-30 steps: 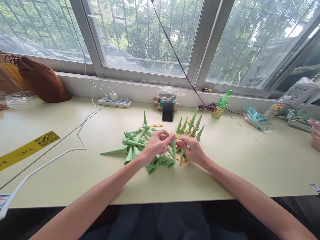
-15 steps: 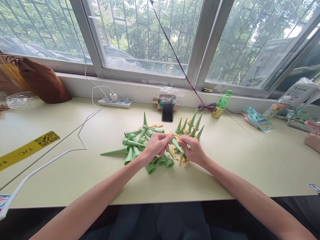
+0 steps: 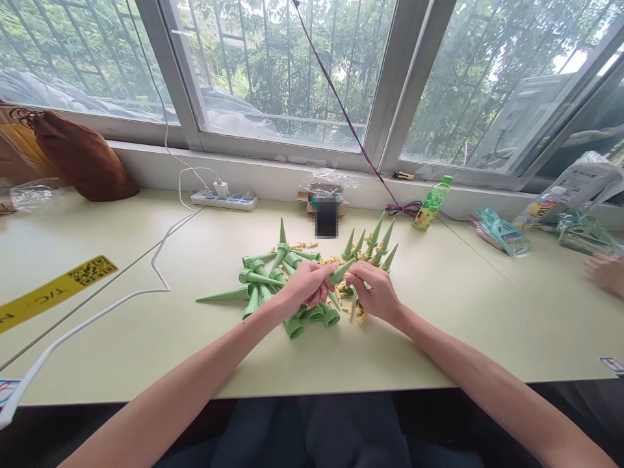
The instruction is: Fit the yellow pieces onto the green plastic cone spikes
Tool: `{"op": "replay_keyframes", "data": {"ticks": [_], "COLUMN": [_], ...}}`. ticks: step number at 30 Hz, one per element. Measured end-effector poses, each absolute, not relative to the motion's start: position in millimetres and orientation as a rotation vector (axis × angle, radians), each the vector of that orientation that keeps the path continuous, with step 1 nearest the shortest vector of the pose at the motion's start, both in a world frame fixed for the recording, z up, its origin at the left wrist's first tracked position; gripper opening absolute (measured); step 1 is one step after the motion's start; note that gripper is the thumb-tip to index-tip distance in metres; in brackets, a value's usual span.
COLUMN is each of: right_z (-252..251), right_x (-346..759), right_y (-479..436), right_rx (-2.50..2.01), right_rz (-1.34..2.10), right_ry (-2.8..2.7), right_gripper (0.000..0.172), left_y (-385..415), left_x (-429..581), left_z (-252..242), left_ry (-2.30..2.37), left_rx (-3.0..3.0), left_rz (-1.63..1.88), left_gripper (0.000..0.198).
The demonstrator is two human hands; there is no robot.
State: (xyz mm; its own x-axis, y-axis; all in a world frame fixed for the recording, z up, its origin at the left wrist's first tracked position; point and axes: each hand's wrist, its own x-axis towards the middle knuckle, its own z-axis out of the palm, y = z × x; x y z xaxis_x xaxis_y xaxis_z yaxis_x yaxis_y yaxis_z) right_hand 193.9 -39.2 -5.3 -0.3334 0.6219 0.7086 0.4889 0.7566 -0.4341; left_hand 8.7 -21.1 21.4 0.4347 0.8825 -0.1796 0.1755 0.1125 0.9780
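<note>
My left hand (image 3: 312,284) is closed on a green cone (image 3: 342,272) whose tip points up and to the right. Close beside it, my right hand (image 3: 373,290) has its thumb and fingers pinched near the cone; what they hold is too small to make out. A pile of green cones with ribbed caps (image 3: 263,276) lies around and left of my left hand. Small yellow fittings (image 3: 350,311) are scattered beneath and between my hands. Behind my right hand several green cones (image 3: 374,235) stand upright with yellow pieces at them.
At the back are a power strip (image 3: 224,200), a small box (image 3: 307,203) with plastic wrap, a blurred dark device (image 3: 326,219) and a green bottle (image 3: 433,205). Packaged clips (image 3: 502,233) lie to the right. Another person's hand (image 3: 605,273) is at the right edge.
The cone in my left hand has turned from pointing down and right to pointing up and right. The other person's hand at the right edge has shifted.
</note>
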Motion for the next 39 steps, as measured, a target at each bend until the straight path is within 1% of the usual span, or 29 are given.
{"op": "replay_keyframes", "data": {"ticks": [8, 11, 15, 18, 26, 33, 39], "right_z": [-6, -7, -5, -3, -1, 1, 7], "right_x": [194, 195, 197, 197, 196, 197, 199], "right_y": [-38, -38, -37, -36, -36, -37, -38], "right_rx": [-0.841, -0.906, -0.998, -1.012, -1.003, -0.95, -0.947], "right_rz": [0.123, 0.157, 0.319, 0.476, 0.751, 0.963, 1.171], "right_ry": [-1.984, -1.943, -1.812, -1.724, -1.712, -1.709, -1.649], "right_gripper": [0.027, 0.026, 0.028, 0.031, 0.035, 0.035, 0.035], "left_y": [-20, -19, -20, -21, -17, -13, -12], "left_x": [9, 10, 9, 8, 9, 7, 8], "left_z": [20, 18, 20, 22, 9, 6, 7], "left_ry": [1.037, 1.047, 1.031, 0.984, 0.912, 0.887, 0.806], "left_rx": [1.412, 1.534, 1.76, 1.913, 2.065, 2.083, 2.241], "left_rz": [0.664, 0.783, 1.075, 1.175, 1.209, 1.219, 1.305], "left_gripper": [0.053, 0.056, 0.05, 0.041, 0.031, 0.028, 0.024]}}
